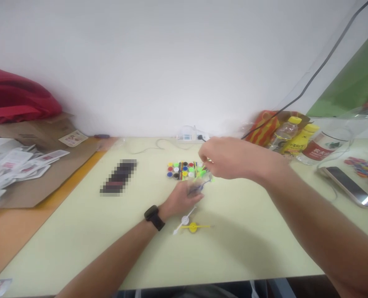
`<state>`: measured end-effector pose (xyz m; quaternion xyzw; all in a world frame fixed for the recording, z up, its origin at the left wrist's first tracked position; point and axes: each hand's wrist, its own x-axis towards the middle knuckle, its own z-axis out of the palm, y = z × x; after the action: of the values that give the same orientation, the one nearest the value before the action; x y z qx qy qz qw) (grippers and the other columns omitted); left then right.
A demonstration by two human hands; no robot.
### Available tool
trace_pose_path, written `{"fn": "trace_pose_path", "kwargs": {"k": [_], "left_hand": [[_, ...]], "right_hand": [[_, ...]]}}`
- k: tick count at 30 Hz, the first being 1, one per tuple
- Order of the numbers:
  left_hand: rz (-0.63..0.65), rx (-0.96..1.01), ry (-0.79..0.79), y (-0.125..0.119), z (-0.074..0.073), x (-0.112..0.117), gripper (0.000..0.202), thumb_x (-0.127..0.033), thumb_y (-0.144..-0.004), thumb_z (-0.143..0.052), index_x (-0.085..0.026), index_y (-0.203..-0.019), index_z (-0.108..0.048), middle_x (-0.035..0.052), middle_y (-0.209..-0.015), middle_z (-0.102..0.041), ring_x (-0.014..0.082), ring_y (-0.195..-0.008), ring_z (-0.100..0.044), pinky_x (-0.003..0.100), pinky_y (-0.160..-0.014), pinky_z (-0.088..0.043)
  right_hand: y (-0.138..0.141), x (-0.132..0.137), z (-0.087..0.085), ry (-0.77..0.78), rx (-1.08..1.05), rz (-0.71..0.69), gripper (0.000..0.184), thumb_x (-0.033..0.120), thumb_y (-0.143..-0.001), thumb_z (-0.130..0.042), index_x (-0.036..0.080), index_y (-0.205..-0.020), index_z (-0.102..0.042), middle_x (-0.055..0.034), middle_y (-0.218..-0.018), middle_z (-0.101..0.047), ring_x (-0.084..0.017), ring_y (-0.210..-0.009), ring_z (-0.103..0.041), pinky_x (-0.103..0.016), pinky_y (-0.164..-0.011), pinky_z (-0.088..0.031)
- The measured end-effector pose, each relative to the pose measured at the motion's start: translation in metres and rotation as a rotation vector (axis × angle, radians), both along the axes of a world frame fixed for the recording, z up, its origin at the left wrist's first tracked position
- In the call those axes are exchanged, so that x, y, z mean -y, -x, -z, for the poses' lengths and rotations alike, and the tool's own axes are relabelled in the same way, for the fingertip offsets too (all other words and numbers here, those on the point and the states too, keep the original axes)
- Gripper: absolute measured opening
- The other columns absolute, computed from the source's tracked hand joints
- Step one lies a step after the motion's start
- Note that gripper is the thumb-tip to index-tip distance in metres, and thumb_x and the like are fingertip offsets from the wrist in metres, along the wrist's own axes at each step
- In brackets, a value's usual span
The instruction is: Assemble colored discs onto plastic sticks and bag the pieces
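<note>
My left hand (184, 196), with a black watch (154, 217) on its wrist, is closed round a small clear plastic bag (199, 186), blurred by motion. Bright green pieces show at the bag's upper end. My right hand (219, 157) hovers just above and to the right, its fingers curled in a pinch; what they hold is hidden. Behind the hands lie rows of small round coloured pieces (173, 170) with thin coloured sticks among them. Nearer to me, a white pointer with a round hub (185, 220) and a yellow pointer with a round hub (193, 227) lie on the table.
Left are a pixelated dark item (118, 176), a cardboard box (35, 132) and a pile of white packets (13, 163). A power strip (192, 135) stands by the wall. Bottles (320, 147), a phone (351, 186) and loose coloured pieces (365, 167) are at right.
</note>
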<state>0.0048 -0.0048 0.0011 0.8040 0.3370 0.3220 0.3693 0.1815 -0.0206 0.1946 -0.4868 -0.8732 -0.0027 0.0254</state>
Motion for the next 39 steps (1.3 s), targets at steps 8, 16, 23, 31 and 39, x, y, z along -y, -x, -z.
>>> {"fn": "trace_pose_path", "kwargs": {"k": [8,16,23,31,39], "left_hand": [[0.018,0.022,0.022,0.002,0.005,-0.001,0.019,-0.029,-0.087,-0.068,-0.018,-0.102,-0.072,0.0025,-0.087,-0.069,0.0196,-0.079,-0.061,0.032,-0.077,-0.049],[-0.031,-0.007,-0.002,0.001,0.011,-0.005,0.029,-0.033,-0.085,-0.074,-0.020,-0.110,-0.069,0.0027,-0.087,-0.069,0.0198,-0.079,-0.061,0.031,-0.074,-0.048],[-0.002,0.014,0.015,0.000,0.003,-0.002,0.026,-0.042,-0.090,-0.069,-0.018,-0.081,-0.064,-0.0002,-0.071,-0.059,0.0147,-0.066,-0.050,0.029,-0.063,-0.042],[0.001,0.110,0.242,0.000,0.007,-0.001,0.041,-0.048,-0.086,-0.075,-0.019,-0.115,-0.069,0.0021,-0.080,-0.066,0.0182,-0.072,-0.061,0.030,-0.066,-0.049],[0.051,0.134,0.249,0.001,0.008,-0.004,0.033,-0.044,-0.087,-0.075,-0.019,-0.108,-0.071,0.0045,-0.090,-0.070,0.0179,-0.077,-0.064,0.032,-0.072,-0.053]], "right_hand": [[-0.013,-0.003,0.006,-0.045,-0.107,0.021,0.034,0.008,-0.080,-0.060,0.021,-0.056,-0.041,-0.0024,-0.058,-0.049,-0.017,-0.056,-0.054,-0.031,-0.058,-0.031],[-0.006,0.006,0.001,-0.137,-0.072,0.059,0.039,0.005,-0.072,-0.066,0.021,-0.054,-0.035,-0.0005,-0.052,-0.042,-0.019,-0.058,-0.058,-0.031,-0.057,-0.031],[-0.003,0.004,0.009,-0.154,-0.128,0.073,0.036,0.015,-0.086,-0.062,0.020,-0.059,-0.039,-0.0017,-0.058,-0.049,-0.017,-0.056,-0.054,-0.030,-0.057,-0.030],[-0.025,0.002,0.022,0.057,-0.499,0.131,0.038,0.035,-0.105,-0.038,0.021,-0.071,-0.048,-0.0002,-0.073,-0.058,-0.017,-0.066,-0.053,-0.029,-0.061,-0.035],[-0.027,-0.001,0.059,0.123,-1.058,-0.028,0.028,0.043,-0.100,-0.055,0.022,-0.099,-0.074,-0.0062,-0.108,-0.068,-0.019,-0.097,-0.064,-0.030,-0.083,-0.051]]}}
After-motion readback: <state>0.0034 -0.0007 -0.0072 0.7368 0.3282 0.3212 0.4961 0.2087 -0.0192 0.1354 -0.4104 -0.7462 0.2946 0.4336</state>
